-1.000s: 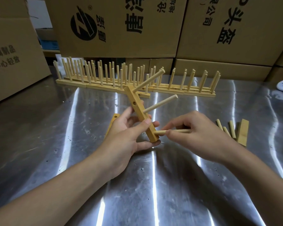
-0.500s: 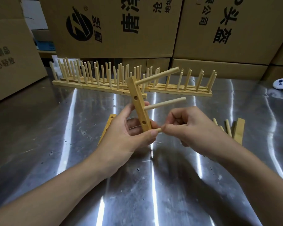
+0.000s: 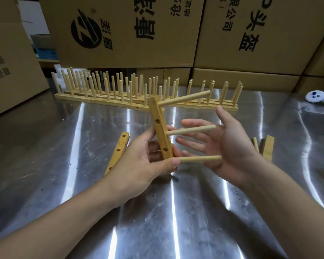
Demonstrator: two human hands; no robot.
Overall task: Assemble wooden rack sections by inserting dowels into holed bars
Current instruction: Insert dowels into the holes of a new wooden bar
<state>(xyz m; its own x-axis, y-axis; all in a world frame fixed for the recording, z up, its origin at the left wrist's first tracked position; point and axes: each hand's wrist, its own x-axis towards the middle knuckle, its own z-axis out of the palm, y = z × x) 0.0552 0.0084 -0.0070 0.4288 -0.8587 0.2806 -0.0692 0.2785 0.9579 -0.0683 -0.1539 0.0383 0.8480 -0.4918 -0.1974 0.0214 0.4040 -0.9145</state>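
Note:
My left hand (image 3: 138,161) grips a short holed wooden bar (image 3: 160,126), held nearly upright above the steel table. Three dowels stick out of the bar to the right: a top dowel (image 3: 185,98), a middle dowel (image 3: 191,129) and a bottom dowel (image 3: 200,158). My right hand (image 3: 230,143) is spread with straight fingers, palm facing the dowel ends; the palm is at the tip of the bottom dowel. Two empty holes show on the bar's face.
Another holed bar (image 3: 118,152) lies flat on the steel table (image 3: 82,184) left of my left hand. Loose dowels and a bar (image 3: 267,147) lie at right. Several finished rack sections (image 3: 120,90) stand at the back before cardboard boxes (image 3: 129,28). A white controller (image 3: 320,98) sits far right.
My right hand has let go of the bottom dowel and spread its fingers, palm now against the dowel's end. The bar has been lifted and turned more upright.

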